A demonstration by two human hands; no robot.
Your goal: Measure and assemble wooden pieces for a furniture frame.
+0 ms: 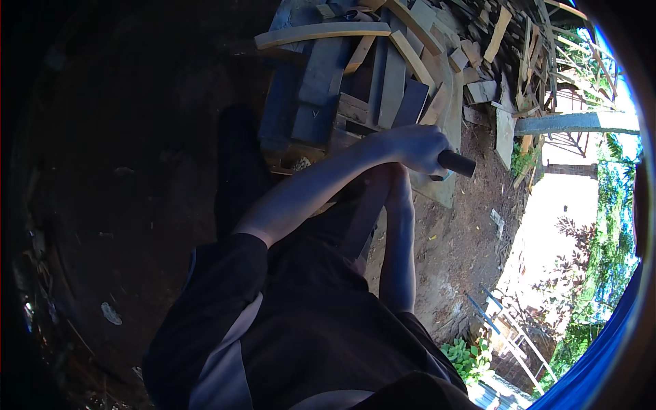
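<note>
My left forearm crosses in front of me to the right. My left hand (pixel 420 147) is closed around a tool with a dark, rounded handle (pixel 458 164); the tool's kind cannot be made out. Beneath that hand a long dark board (pixel 364 217) slants from near my lap up toward the bench. My right hand (pixel 395 175) is against the board, just below the left wrist. Its fingers are hidden there. A curved pale wooden piece (pixel 324 32) lies across the planks of the workbench (pixel 318 89) ahead.
More curved slats (pixel 410 58) rest on the bench. Beyond, at the right, offcuts and boards (pixel 482 91) are heaped. A grey beam (pixel 574 124) stretches toward the bright yard. My dark-clothed leg (pixel 242 164) is left of the bench, on brown ground (pixel 471 225).
</note>
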